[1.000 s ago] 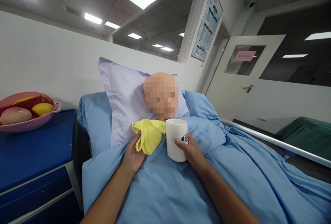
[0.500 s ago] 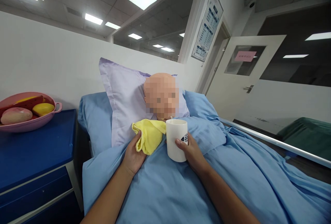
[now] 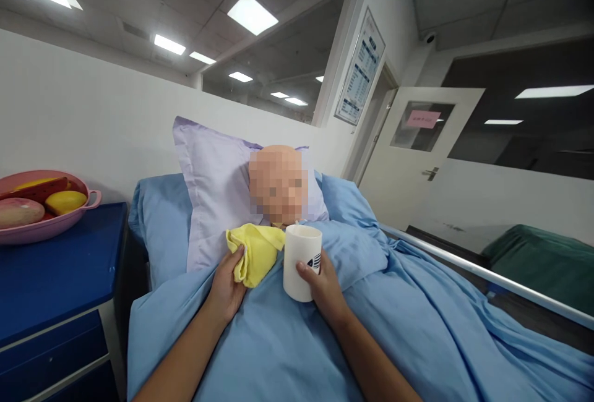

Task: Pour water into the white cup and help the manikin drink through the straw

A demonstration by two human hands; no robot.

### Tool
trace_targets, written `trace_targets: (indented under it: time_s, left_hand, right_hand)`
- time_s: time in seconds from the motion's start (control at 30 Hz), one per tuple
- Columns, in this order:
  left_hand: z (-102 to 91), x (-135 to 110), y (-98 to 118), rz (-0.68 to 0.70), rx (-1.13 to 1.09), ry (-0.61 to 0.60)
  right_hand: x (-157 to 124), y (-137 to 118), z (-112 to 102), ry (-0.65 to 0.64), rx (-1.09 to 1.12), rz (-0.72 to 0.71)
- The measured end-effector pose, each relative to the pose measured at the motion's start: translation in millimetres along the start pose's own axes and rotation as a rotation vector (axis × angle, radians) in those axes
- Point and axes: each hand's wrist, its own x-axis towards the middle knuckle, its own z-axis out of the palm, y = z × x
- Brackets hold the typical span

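My left hand [image 3: 228, 284] is closed on a bunched yellow cloth [image 3: 257, 256], its thumb lying over the near edge. In my right hand [image 3: 327, 287] is a white mug [image 3: 297, 269] with a dark fish-bone print, held upright by its side. A thin pale straw tip shows at the mug's far rim, by the chin of a bald manikin [image 3: 278, 182] whose face is blurred. The manikin's head rests on a lilac pillow [image 3: 206, 185]. Its body lies under a blue quilt [image 3: 273, 352]. What is inside the mug is hidden.
A blue bedside cabinet [image 3: 60, 278] stands at the left, with a pink basin [image 3: 46, 229] of fruit on it. The metal bed rail [image 3: 487, 275] runs along the right. Behind it are an open door [image 3: 420, 148] and a green-covered surface [image 3: 547, 266].
The camera view has shifted a little, so the scene sits slightly lower and further left. Both hands keep their hold on the cloth and the mug, near the manikin's chin.
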Motion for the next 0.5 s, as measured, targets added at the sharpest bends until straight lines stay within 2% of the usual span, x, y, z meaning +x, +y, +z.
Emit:
trace_targets:
  time_s: [0.07, 0.17, 0.23, 0.27, 0.33, 0.43, 0.5]
  left_hand:
    - [8.9, -3, 2, 0.110, 0.152, 0.155]
    - [29.7, -6, 8, 0.438, 0.399, 0.376]
    - [46.0, -3, 11, 0.668, 0.585, 0.408]
    - [53.8, 0, 12, 0.777, 0.698, 0.373]
    - [67.4, 13, 11, 1.028, 0.954, 0.183]
    - [81.4, 41, 7, 1.395, 1.350, -0.318]
    - [87.3, 59, 5, 1.534, 1.626, -0.592]
  right_hand:
    - [-2, 2, 0, 0.012, -0.002, -0.041]
    - [-5, 6, 1, 0.050, 0.004, -0.104]
    - [-7, 9, 1, 0.104, 0.011, -0.144]
    - [-7, 10, 0, 0.144, 0.014, -0.161]
    - [-7, 12, -1, 0.253, 0.017, -0.174]
    - [-4, 11, -5, 0.413, 0.071, -0.149]
    - [-1, 11, -8, 0.458, 0.146, -0.121]
